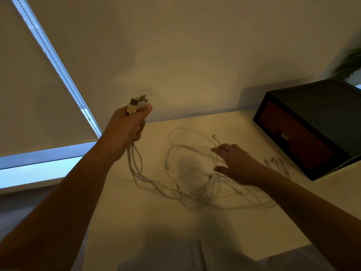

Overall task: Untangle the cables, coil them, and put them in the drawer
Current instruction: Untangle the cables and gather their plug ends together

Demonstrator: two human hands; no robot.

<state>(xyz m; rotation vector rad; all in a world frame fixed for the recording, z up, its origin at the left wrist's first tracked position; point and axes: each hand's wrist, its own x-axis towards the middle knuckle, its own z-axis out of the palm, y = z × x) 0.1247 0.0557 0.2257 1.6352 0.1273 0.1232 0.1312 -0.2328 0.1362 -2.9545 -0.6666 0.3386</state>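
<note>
Left hand [128,124] grips cables [187,184] near far table [136,222] edge.

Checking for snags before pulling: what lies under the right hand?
Loops of the white cable tangle run under the right hand, whose straight fingers rest on them, on the table. How strands cross beneath the palm is hidden.

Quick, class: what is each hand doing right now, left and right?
Left hand: grips the plug ends of several cables, raised.
Right hand: open, resting on the tangled cables.
</note>
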